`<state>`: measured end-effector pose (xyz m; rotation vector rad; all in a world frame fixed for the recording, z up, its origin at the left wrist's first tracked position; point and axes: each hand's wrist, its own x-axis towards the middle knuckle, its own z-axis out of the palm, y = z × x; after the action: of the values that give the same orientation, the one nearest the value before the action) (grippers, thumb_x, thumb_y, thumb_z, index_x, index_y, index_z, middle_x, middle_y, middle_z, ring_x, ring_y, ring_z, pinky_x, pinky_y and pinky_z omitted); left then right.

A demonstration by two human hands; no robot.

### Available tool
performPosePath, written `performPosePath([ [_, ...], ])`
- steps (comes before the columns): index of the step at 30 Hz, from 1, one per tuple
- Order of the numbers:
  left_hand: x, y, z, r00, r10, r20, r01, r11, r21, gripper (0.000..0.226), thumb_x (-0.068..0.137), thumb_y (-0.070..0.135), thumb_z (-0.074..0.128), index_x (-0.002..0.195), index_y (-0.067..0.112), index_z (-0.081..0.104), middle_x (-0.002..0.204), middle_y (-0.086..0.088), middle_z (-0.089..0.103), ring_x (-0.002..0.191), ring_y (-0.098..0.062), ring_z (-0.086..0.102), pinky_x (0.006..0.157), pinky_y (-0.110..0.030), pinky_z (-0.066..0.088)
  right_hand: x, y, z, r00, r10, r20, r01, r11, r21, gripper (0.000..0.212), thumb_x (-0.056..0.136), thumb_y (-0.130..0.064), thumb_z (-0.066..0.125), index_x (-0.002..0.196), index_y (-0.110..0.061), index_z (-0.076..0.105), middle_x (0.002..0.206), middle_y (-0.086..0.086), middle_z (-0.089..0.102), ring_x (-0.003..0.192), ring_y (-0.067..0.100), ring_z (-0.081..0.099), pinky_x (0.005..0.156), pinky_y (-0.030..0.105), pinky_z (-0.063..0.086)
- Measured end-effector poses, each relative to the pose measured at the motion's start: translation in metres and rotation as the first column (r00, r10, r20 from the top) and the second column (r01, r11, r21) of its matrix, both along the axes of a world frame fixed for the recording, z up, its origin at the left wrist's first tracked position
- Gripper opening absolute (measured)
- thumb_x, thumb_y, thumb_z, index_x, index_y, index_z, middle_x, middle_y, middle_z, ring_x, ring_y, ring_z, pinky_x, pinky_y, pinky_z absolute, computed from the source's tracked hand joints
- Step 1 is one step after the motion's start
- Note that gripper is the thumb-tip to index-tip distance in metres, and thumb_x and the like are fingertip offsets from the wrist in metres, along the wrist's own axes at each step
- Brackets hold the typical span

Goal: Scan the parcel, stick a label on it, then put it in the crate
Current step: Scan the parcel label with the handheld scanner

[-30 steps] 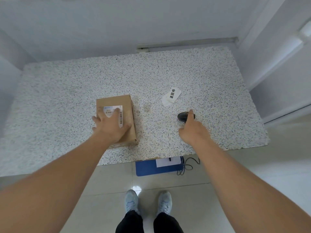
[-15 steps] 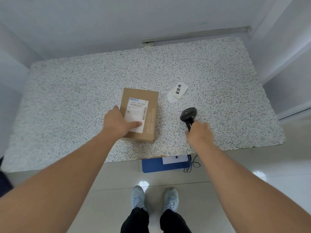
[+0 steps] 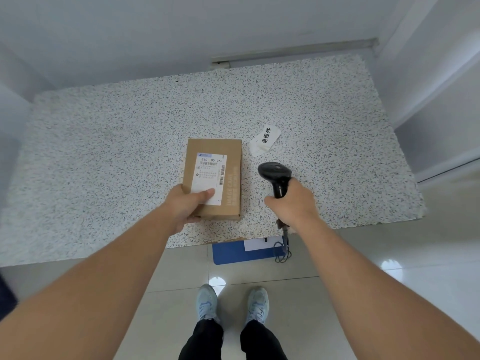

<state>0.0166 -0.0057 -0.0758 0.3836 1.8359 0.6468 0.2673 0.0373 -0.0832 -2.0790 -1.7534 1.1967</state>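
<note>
Parcel (image 3: 213, 178) judged light, stiff; gripped at 7 o'clock corner by left hand (image 3: 185, 203) fingers. Scanner (image 3: 276, 178) clasped in right hand (image 3: 291, 203), at parcel's 3 o'clock.

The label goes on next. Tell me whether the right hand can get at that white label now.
Probably not yet: the right hand is closed around the scanner. The white label lies bare on the table just beyond, nothing covering it.

A single head-worn wide-angle camera looks steeply down from standing height over the speckled surface (image 3: 104, 157), both forearms reaching forward, sneakers (image 3: 207, 302) visible below.
</note>
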Motion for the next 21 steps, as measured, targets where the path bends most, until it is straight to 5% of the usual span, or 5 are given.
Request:
performPosePath([
  [3,0.007,0.003,-0.002,0.999,0.012,-0.039,-0.011,1.0,0.013,0.055,0.085,0.023,0.083,0.13,0.012,0.052,0.119,-0.002,0.067,0.106,-0.025,0.066,0.092,-0.052,0.058,-0.005,0.0,0.011,0.99,-0.005,-0.139,0.009,1.0,0.028,0.025,0.09,-0.029,0.07,0.109,-0.02,0.057,0.091,-0.001,0.062,0.077,0.013,0.063,0.059,0.023,0.044],
  [9,0.015,0.007,0.001,0.985,0.029,-0.173,-0.016,0.997,0.072,0.052,0.086,0.027,0.081,0.126,0.014,0.05,0.123,-0.004,0.063,0.107,-0.027,0.064,0.079,-0.041,0.057,-0.018,0.006,0.04,0.905,-0.12,-0.408,0.123,0.992,-0.017,0.014,0.097,-0.021,0.06,0.108,-0.025,0.053,0.087,0.002,0.059,0.067,0.013,0.056,0.058,0.028,0.049],
  [12,0.019,0.008,0.006,0.943,0.097,-0.317,-0.07,0.993,0.095,0.063,0.082,0.039,0.08,0.131,0.015,0.049,0.126,-0.007,0.061,0.109,-0.03,0.064,0.088,-0.047,0.059,-0.026,0.006,0.054,0.88,-0.089,-0.466,0.088,0.996,-0.024,0.012,0.098,-0.017,0.06,0.103,-0.025,0.053,0.083,0.001,0.055,0.068,0.014,0.054,0.061,0.033,0.053],
  [16,0.028,0.004,0.013,0.864,-0.006,-0.504,0.057,0.995,0.085,0.087,0.088,0.051,0.069,0.156,0.047,0.014,0.132,-0.015,0.048,0.112,-0.037,0.058,0.098,-0.055,0.052,-0.039,0.004,0.063,0.878,-0.024,-0.478,-0.01,0.998,-0.07,0.008,0.098,-0.017,0.058,0.103,-0.023,0.057,0.085,0.002,0.057,0.077,0.017,0.058,0.085,0.048,0.06],
  [21,0.024,0.004,0.014,0.817,-0.188,-0.545,0.28,0.955,0.092,0.079,0.102,0.042,0.051,0.143,0.074,-0.008,0.122,-0.016,0.054,0.086,-0.031,0.065,0.082,-0.05,0.06,-0.051,0.003,0.072,0.883,-0.01,-0.469,-0.043,0.994,-0.102,0.01,0.101,-0.024,0.055,0.098,-0.015,0.058,0.082,0.005,0.055,0.073,0.019,0.056,0.074,0.042,0.052],
])
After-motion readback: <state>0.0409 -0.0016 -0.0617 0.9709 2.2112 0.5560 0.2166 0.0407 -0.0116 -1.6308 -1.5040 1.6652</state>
